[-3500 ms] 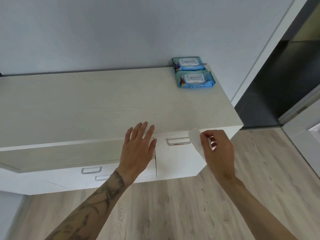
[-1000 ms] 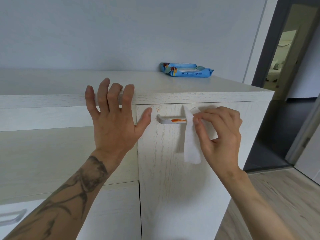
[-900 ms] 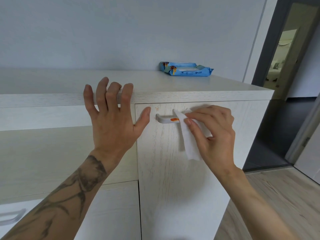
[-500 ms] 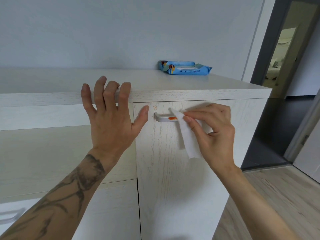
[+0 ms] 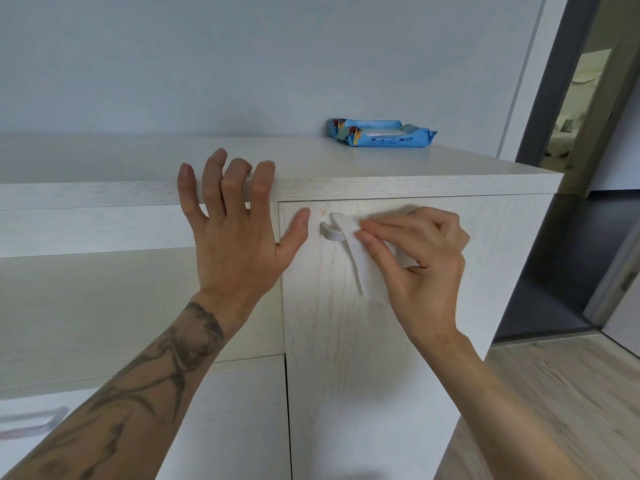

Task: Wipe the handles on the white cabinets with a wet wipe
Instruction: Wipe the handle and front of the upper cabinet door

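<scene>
Slid left along the handle [image 5: 331, 234], the soft, limp wet wipe [image 5: 362, 270] is best pinched near its top, as by fingers [image 5: 391, 223] of the right hand [image 5: 420, 261]; left hand [image 5: 235, 237] lies spread flat.

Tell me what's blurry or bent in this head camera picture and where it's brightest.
Head view: the lower-left handle is smeared with blur; the wide lens tilts the door frame; the doorway is the brightest part; the right hand and wet wipe look sharp.
</scene>
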Demonstrator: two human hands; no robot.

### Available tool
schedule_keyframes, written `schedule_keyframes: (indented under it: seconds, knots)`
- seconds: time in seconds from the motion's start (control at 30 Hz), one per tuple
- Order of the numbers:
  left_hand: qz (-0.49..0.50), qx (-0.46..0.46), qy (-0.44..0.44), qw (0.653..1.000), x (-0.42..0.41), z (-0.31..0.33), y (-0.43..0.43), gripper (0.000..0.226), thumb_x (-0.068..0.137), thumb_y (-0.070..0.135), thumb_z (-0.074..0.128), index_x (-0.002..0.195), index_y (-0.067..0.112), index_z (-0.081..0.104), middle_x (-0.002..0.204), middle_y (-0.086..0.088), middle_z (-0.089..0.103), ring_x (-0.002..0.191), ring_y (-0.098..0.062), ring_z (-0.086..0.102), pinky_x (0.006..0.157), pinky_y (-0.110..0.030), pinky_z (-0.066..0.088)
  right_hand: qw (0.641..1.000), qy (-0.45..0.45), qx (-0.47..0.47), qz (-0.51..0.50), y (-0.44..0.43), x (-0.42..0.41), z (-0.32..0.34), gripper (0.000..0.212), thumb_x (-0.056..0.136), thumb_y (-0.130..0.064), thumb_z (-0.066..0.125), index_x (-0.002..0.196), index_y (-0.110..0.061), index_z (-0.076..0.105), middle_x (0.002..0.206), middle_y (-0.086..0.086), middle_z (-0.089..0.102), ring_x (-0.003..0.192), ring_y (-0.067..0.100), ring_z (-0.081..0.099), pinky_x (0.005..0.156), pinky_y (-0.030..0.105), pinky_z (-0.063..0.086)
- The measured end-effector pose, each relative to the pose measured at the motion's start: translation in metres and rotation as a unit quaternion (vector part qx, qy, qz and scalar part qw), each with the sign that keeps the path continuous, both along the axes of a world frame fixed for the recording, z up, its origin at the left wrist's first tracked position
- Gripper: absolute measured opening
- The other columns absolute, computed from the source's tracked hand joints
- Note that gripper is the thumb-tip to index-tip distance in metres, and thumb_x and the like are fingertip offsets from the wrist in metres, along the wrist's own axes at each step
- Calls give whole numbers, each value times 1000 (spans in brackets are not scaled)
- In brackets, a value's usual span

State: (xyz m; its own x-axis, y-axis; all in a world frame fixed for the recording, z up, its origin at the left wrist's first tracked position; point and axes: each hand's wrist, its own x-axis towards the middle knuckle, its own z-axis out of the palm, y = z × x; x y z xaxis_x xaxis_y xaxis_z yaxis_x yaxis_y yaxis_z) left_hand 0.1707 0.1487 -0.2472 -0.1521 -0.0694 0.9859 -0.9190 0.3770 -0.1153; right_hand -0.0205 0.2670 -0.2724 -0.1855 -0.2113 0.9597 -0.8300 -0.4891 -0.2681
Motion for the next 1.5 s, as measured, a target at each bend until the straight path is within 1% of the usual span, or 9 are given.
schedule_keyframes:
  seconds: [0.13, 0.27, 0.4, 0.57, 0.77, 0.9, 1.03, 1.17, 1.5]
  knots:
    - [1, -3, 1, 1000, 1, 0, -1, 60, 103, 59, 46, 139, 11, 44, 134, -15, 42, 141, -37, 33, 128, -49, -3, 996, 78, -22, -23, -5, 1, 6, 14, 99, -31, 76, 109, -26, 83, 107, -15, 74, 114, 10, 51, 101, 46, 32]
    - [-4, -4, 1, 1000, 1, 1, 0, 60, 103, 59, 46, 139, 12, 43, 133, -14, 41, 141, -37, 34, 128, -50, -1, 998, 51, -18, -31, 1, -12, 0, 12, 99, -27, 77, 108, -24, 83, 108, -12, 75, 115, 17, 50, 93, 61, 39]
    - [-7, -6, 0, 1000, 1, 0, -1, 59, 103, 60, 46, 139, 12, 43, 134, -13, 41, 141, -37, 34, 128, -50, -1, 998, 66, -6, -19, -4, 5, 6, 11, 98, -28, 78, 108, -27, 82, 106, -15, 74, 114, 17, 51, 97, 54, 36]
    - [-9, -2, 2, 1000, 0, 1, -1, 59, 103, 61, 43, 139, 14, 41, 136, -13, 41, 141, -36, 33, 128, -48, -3, 998, 51, -1, -23, 2, -14, 3, 11, 99, -29, 76, 108, -26, 82, 108, -13, 75, 113, 21, 52, 91, 64, 40]
    - [-11, 3, 0, 1000, 1, 0, 0, 59, 103, 61, 43, 139, 14, 41, 135, -17, 48, 141, -36, 33, 128, -48, -2, 998, 62, 6, -14, -3, 8, 6, 13, 98, -28, 78, 110, -28, 82, 107, -16, 74, 114, 13, 49, 96, 56, 37]
    - [-12, 13, -1, 1000, 1, 1, 1, 59, 103, 62, 42, 139, 15, 40, 137, -13, 41, 142, -36, 32, 128, -49, -1, 999, 34, 0, -39, 5, -14, 2, 11, 100, -28, 76, 108, -24, 81, 106, -13, 74, 112, 20, 52, 89, 62, 42]
    - [-9, 19, -1, 1000, 1, 0, 2, 59, 103, 61, 44, 139, 14, 41, 134, -18, 54, 141, -37, 35, 128, -53, 5, 998, 5, -36, -54, 12, 5, 6, 8, 101, -20, 74, 107, -20, 79, 101, -13, 67, 109, 12, 48, 91, 49, 42]
    - [-10, 14, 2, 1000, 2, 0, 2, 59, 103, 59, 45, 138, 12, 43, 132, -20, 55, 141, -38, 35, 127, -57, 10, 995, 85, -36, -47, -1, 28, 6, 18, 106, -25, 65, 113, -19, 81, 105, -6, 74, 107, 13, 53, 96, 39, 33]
    - [-10, 19, 5, 1000, 1, 0, 0, 59, 103, 61, 44, 138, 14, 41, 134, -19, 56, 142, -36, 35, 127, -53, 7, 994, 71, -47, -62, -1, 4, -1, 11, 99, -24, 79, 108, -20, 84, 108, -7, 76, 108, 23, 57, 89, 58, 42]
